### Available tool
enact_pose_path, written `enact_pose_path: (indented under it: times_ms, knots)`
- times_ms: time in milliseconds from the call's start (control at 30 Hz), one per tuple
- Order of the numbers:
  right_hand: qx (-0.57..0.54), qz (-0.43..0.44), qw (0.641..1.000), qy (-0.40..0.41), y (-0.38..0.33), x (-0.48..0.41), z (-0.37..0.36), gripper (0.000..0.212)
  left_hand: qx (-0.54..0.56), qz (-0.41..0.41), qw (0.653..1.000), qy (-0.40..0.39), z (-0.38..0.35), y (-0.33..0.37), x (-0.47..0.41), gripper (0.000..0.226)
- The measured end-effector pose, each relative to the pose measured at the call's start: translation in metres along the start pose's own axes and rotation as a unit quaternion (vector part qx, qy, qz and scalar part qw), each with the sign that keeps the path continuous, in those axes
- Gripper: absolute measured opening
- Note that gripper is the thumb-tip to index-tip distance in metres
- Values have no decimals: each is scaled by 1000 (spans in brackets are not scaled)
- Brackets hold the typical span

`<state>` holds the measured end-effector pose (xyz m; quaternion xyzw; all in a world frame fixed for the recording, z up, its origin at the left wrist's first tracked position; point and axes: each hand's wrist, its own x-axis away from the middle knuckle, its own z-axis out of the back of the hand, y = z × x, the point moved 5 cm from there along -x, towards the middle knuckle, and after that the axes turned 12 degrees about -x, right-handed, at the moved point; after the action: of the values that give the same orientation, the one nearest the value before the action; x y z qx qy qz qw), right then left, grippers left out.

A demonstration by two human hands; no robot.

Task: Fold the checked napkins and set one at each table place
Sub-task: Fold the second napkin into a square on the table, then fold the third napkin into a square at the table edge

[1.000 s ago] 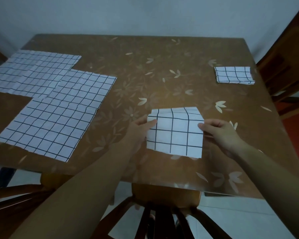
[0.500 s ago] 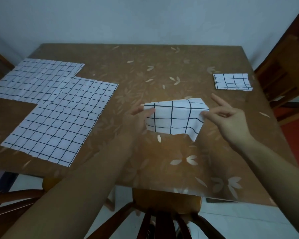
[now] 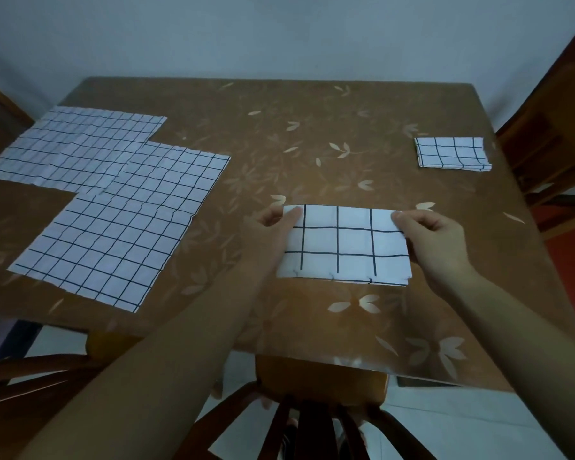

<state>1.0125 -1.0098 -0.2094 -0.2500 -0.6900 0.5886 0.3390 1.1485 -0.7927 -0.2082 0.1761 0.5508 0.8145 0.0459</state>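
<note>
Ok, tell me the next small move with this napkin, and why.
Probably lay the folded napkin flat at this near place and let go. The left hand and right hand pinch its far corners, it looks folded like the second napkin at the right side, and two open napkins wait.

Your left hand (image 3: 269,234) and right hand (image 3: 435,240) flank the white, black-checked folded cloth napkin (image 3: 342,244) at the near centre of the brown leaf-patterned table (image 3: 312,134), each pinching a far corner. To your left, the nearer unfolded checked napkin (image 3: 123,227) overlaps the near right corner of the farther unfolded checked napkin (image 3: 77,144). The smaller folded checked napkin (image 3: 452,152) lies far right, well apart.
</note>
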Motion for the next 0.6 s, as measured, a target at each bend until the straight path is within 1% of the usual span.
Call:
enact_pose_path:
  times_ms: [67,100,133,200,267,333,367,433,500,600]
  knots:
    - [25,2,1000,12,9,3,2,14,10,26,1000,-4,-1,-9,1,8]
    - [32,-2,999,15,15,5,3,15,9,40,999,-16,-2,-16,0,11]
    - [38,-10,999,16,22,9,5,16,7,56,998,-39,-4,-25,0,17]
    - [57,-45,997,8,42,17,7,22,5,90,992,-89,-10,-50,2,37]
    - [105,-99,990,-12,67,26,10,39,-15,127,985,-112,-15,-81,9,57]
    - [138,-159,977,-42,95,37,13,54,-78,138,977,-140,-19,-109,17,70]
    - [143,-180,971,-58,107,41,14,57,-110,129,973,-155,-21,-119,20,73]
    - [168,-188,964,-82,125,46,15,60,-159,94,969,-165,-21,-130,23,67]
    - [225,-153,957,-95,129,47,16,56,-198,53,965,-164,-21,-133,23,59]
    - [282,-100,949,-100,124,47,15,47,-265,-3,953,-149,-21,-128,22,57]
